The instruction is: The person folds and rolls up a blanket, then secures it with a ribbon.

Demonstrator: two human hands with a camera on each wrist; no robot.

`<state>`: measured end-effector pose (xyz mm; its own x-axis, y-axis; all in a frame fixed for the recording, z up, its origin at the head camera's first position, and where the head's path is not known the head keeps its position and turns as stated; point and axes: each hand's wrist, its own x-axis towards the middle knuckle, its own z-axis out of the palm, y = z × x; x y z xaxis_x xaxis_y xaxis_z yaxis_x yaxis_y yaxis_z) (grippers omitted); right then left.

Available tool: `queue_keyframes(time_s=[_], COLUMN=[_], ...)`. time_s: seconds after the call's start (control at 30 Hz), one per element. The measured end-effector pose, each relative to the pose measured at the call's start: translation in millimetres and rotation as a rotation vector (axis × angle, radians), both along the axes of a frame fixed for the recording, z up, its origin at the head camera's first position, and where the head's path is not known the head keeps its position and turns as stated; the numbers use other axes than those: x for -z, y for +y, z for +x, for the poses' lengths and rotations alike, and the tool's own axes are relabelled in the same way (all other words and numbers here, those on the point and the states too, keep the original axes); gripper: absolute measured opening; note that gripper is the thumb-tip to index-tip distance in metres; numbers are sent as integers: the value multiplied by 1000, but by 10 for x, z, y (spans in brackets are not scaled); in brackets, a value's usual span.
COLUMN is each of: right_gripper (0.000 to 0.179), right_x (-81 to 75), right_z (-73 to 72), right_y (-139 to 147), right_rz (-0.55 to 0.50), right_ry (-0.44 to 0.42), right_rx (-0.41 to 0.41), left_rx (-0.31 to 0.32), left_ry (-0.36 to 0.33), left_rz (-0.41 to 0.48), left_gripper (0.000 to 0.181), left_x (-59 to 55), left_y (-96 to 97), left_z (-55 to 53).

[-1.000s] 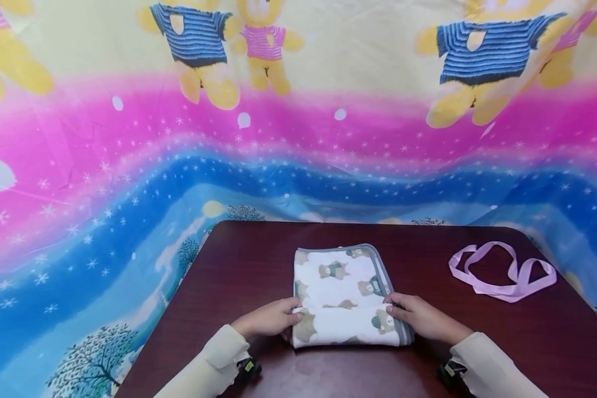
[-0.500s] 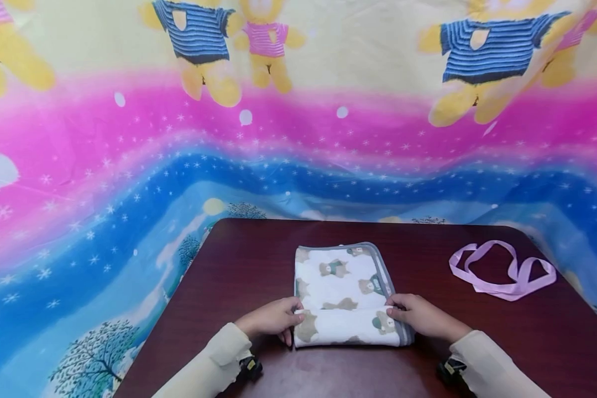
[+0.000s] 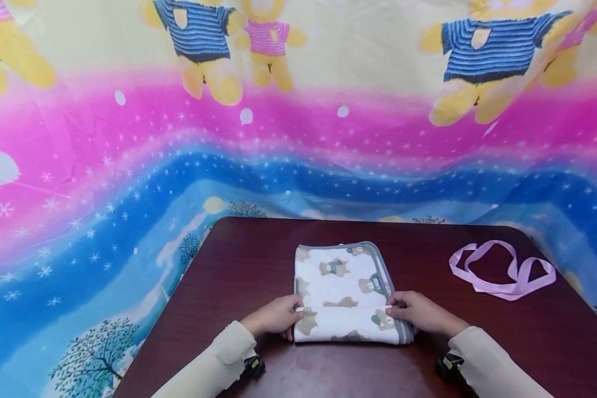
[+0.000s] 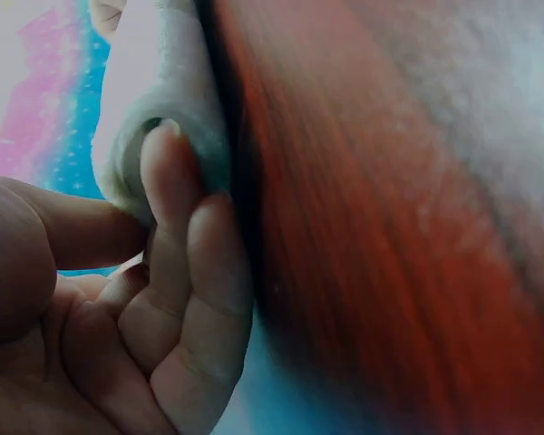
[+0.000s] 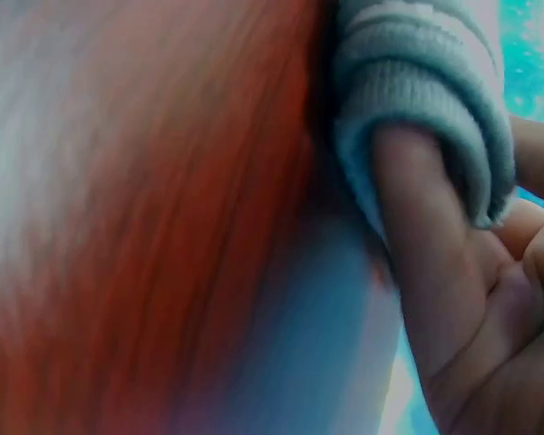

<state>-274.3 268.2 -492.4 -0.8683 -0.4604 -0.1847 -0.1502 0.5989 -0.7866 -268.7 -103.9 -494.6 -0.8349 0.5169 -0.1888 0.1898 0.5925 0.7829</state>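
A folded white towel (image 3: 340,276) with brown bears and a grey trim lies in front of me, its near end turned over into a flat roll (image 3: 343,326). At the roll's left end my left hand (image 3: 275,316) pinches it, thumb on top. In the left wrist view a fingertip (image 4: 168,168) of this hand sits at the hollow end of the roll (image 4: 131,154). My right hand (image 3: 425,315) grips the other end, thumb on top. The right wrist view shows one finger (image 5: 426,199) reaching inside the layered grey trim (image 5: 408,82).
A loosely looped pink ribbon (image 3: 507,290) lies on the right part of the dark red wooden table (image 3: 239,265). Behind the table hangs a printed cloth backdrop (image 3: 298,127) with bears and snowflakes. Dark wrist devices sit below both sleeves.
Both hands keep their hold at the roll's ends. My left wrist has shifted slightly right. The whole head view has drifted a little, and the ribbon lies as before.
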Motion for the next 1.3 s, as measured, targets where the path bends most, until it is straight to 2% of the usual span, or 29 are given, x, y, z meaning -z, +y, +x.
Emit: queue_keyframes(time_s=[0.07, 0.1, 0.23, 0.3, 0.33, 0.4, 0.47, 0.53, 0.57, 0.63, 0.7, 0.77, 0.83, 0.93, 1.0, 1.17, 1.3], right_gripper=[17, 17, 17, 16, 15, 14, 14, 16, 18, 19, 19, 15, 14, 31, 43, 58, 62], right_x=[3, 1, -20, -41, -59, -93, -114, -130, -137, -145, -153, -161, -173, -178, -166, -110, -95], right_z=[0, -1, -1, 7, 11, 26, 48, 86, 109, 157, 211, 270, 335, 427, 472, 539, 570], right_y=[4, 5, -8, -25, -35, -63, -100, -144, -167, -215, -265, -314, -363, -406, -415, -461, -518], right_rz=[5, 11, 58, 102, 125, 178, 238, 287, 307, 322, 293, 273, 277, 328, 369, 388, 385], right_ry=[9, 18, 66, 98, 120, 180, 260, 374, 443, 599, 753, 841, 826, 745, 734, 862, 887], right_rx=[19, 24, 14, 14, 18, 36, 52, 50, 40, -6, -73, -134, -190, -237, -262, -320, -389], left_rx=[5, 7, -12, -3, 22, 118, 258, 393, 444, 501, 511, 504, 494, 484, 471, 455, 457], left_ry=[76, 137, 430, 580, 646, 784, 895, 967, 987, 995, 983, 977, 983, 1003, 996, 908, 838], left_rz=[-55, -91, -253, -283, -285, -275, -272, -296, -315, -355, -390, -406, -405, -405, -416, -498, -558], left_gripper=[8, 9, 11, 11, 10, 10, 14, 21, 26, 36, 41, 42, 40, 41, 44, 56, 63], left_x=[-25, -46, -122, -158, -175, -206, -206, -203, -197, -186, -187, -188, -185, -174, -159, -134, -141], left_y=[14, 19, 68, 113, 143, 204, 260, 306, 327, 357, 376, 384, 384, 386, 403, 490, 552], left_z=[11, 21, 62, 97, 114, 163, 219, 282, 308, 353, 382, 390, 389, 378, 376, 411, 466])
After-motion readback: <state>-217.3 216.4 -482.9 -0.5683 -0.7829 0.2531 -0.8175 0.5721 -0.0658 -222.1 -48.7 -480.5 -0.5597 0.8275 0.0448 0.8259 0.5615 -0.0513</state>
